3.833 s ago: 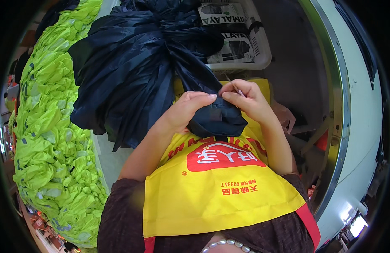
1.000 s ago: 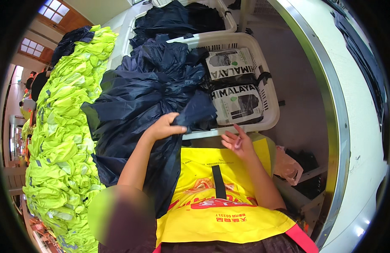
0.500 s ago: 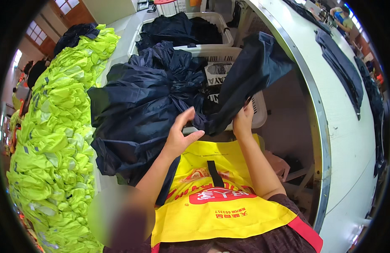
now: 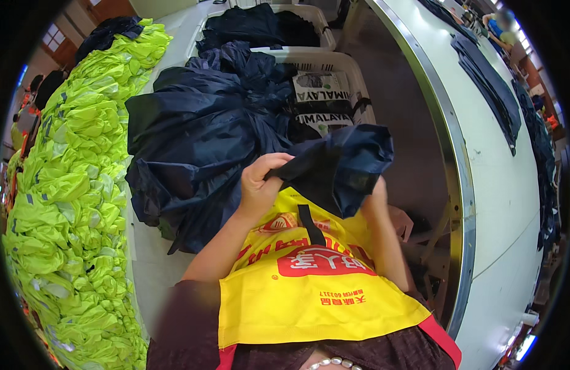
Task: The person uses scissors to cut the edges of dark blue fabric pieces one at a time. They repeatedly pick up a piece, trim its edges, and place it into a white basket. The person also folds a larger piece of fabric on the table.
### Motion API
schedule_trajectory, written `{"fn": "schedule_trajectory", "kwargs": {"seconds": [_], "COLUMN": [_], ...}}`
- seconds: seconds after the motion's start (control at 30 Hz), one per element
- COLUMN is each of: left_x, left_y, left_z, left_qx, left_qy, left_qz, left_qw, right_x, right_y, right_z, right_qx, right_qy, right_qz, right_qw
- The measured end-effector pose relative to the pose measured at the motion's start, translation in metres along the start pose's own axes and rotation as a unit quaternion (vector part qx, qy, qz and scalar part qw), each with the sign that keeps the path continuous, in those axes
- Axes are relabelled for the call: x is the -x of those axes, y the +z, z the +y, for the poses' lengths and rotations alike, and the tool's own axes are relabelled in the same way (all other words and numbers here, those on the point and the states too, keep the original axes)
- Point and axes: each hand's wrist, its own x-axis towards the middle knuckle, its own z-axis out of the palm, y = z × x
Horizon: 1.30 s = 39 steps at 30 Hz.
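A piece of dark navy, slightly shiny fabric [image 4: 346,161] hangs between my two hands, in front of my body. My left hand [image 4: 260,188] pinches its left edge, thumb and fingers closed. At its lower right edge is my right hand [image 4: 376,200], gripping the cloth; the fabric hides most of those fingers. To the left, a large gathered heap of navy fabric [image 4: 192,123] spreads over a white basket. Whether the held piece is joined to that heap, I cannot tell.
Printed packages [image 4: 322,87] lie in the white plastic basket [image 4: 361,77]. Behind it stands another basket [image 4: 327,34] of dark cloth. Lime-yellow garments [image 4: 75,203] are piled along the left. On the right a white table with a metal edge [image 4: 460,179] carries folded dark pieces [image 4: 491,92].
My left hand has gone from open to pinching the fabric. My right hand has moved slightly right and down, and the raised cloth has come lower, uncovering more packages.
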Motion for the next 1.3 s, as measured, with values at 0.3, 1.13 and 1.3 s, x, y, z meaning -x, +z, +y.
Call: {"fn": "schedule_trajectory", "kwargs": {"seconds": [0.3, 1.13, 1.3], "left_x": [0.031, -0.003, -0.031], "left_y": [-0.017, -0.049, -0.04], "left_z": [0.005, 0.052, 0.074], "left_qx": [-0.213, 0.033, -0.051], "left_qy": [0.062, -0.322, -0.148], "left_qz": [-0.248, -0.33, -0.343], "left_qw": [0.943, 0.887, 0.926], "right_x": [0.052, 0.057, 0.054], "right_y": [0.054, 0.045, 0.048], "right_z": [-0.096, -0.065, -0.06], "right_qx": [0.253, 0.118, 0.145], "right_qy": [-0.113, -0.059, -0.076], "right_qz": [-0.1, -0.24, -0.29], "right_qw": [0.956, 0.962, 0.943]}}
